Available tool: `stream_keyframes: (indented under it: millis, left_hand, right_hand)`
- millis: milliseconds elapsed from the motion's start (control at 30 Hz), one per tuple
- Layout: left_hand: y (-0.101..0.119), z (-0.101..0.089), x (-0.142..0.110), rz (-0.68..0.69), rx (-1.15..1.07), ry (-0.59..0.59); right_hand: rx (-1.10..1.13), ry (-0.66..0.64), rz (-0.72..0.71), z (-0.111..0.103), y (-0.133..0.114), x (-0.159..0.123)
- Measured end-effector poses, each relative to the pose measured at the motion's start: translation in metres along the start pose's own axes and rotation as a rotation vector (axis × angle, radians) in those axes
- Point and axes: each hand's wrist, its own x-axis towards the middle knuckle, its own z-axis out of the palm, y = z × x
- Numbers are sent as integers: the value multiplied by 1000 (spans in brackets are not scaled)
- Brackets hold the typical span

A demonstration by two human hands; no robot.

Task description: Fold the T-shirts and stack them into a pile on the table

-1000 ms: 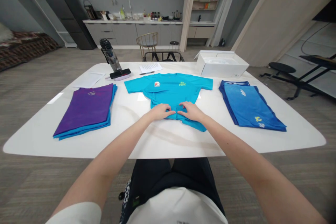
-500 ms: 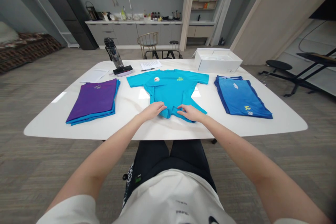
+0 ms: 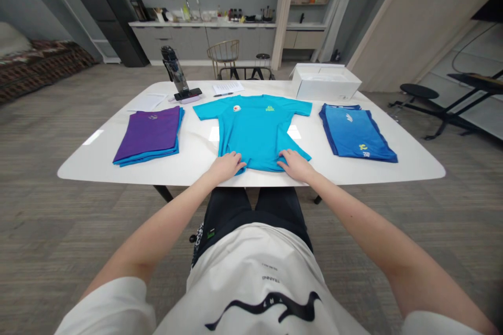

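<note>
A turquoise T-shirt [image 3: 253, 128] lies front up, its collar toward the far side and its hem near the table's front edge. Small prints show on both sides of the chest. My left hand [image 3: 228, 165] pinches the hem at the left, where the cloth bunches slightly under the fingers. At the right part of the hem, my right hand [image 3: 295, 165] has its fingers closed on the fabric. Between the two hands the hem runs fairly straight, and the right lower corner spreads out past my right hand.
On the white table [image 3: 196, 170], folded purple and blue shirts [image 3: 151, 133] are stacked left, and folded blue shirts [image 3: 359, 133] lie right. A handheld vacuum cleaner [image 3: 178, 76], printed paper [image 3: 228, 87], a pen [image 3: 223, 95] and an open white box [image 3: 326, 84] stand farther back.
My hands have moved apart along the hem. The bunched lower part of the T-shirt is now spread flatter and wider. The view has tilted down somewhat.
</note>
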Motion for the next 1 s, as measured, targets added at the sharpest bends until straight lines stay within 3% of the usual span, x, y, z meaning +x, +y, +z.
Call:
stream_keyframes:
  millis: [133, 300, 567, 867, 1000]
  left_hand:
    - [2, 7, -15, -38, 16, 31]
    - [-3, 5, -29, -8, 75, -1]
    - [-10, -1, -36, 8, 54, -51]
    - [-32, -11, -44, 45, 64, -181]
    - [-24, -8, -27, 31, 43, -102]
  right_hand:
    - [-166, -53, 176, -8, -3, -27]
    - [-282, -164, 223, -21, 4, -43]
    - [-186, -45, 46, -18, 10, -40]
    - [-218, -162, 133, -14, 32, -55]
    - [-198, -121, 131, -11, 33, -40]
